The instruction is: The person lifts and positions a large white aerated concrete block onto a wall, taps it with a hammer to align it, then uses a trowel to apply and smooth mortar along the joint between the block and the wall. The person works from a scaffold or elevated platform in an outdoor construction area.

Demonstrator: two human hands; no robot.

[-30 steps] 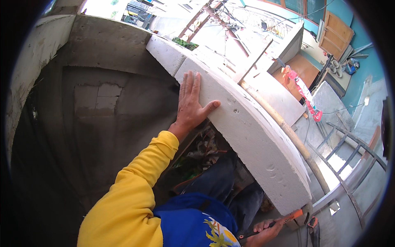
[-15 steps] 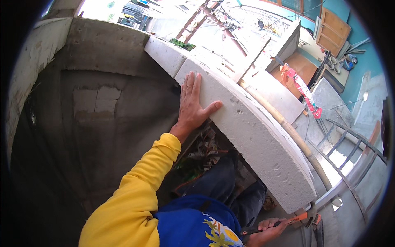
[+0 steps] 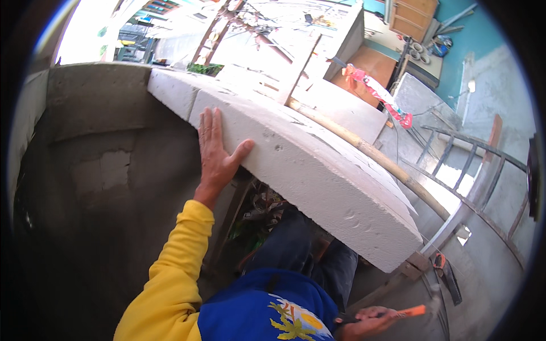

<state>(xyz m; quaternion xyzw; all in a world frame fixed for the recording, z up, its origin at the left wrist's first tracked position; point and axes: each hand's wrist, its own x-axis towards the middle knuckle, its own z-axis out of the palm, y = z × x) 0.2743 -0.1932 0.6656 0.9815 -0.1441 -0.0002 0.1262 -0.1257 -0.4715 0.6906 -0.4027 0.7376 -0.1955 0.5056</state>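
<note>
A long pale concrete block (image 3: 307, 182) with a pitted face lies along the top of the wall, tapering towards me on the right. My left hand (image 3: 216, 153) rests flat against its near side, fingers stretched and thumb apart, close to the joint with a neighbouring block (image 3: 172, 94). Low on the right, my right hand (image 3: 372, 321) is wrapped round a hammer (image 3: 412, 311) with an orange and black handle. The hammer's head is blurred, below the block's right end and apart from it.
A bamboo pole (image 3: 364, 150) runs along the block's far side. A metal ladder (image 3: 472, 165) leans at the right. An orange-and-black-handled tool (image 3: 447, 278) hangs near the block's right end. A dark grey wall (image 3: 96, 122) curves on the left. Red-and-white wrapping (image 3: 378, 94) hangs beyond the pole.
The view has shifted, so the block and surroundings appear farther left. My left hand stays on the block. My right hand still grips the hammer, whose head now shows as a blur.
</note>
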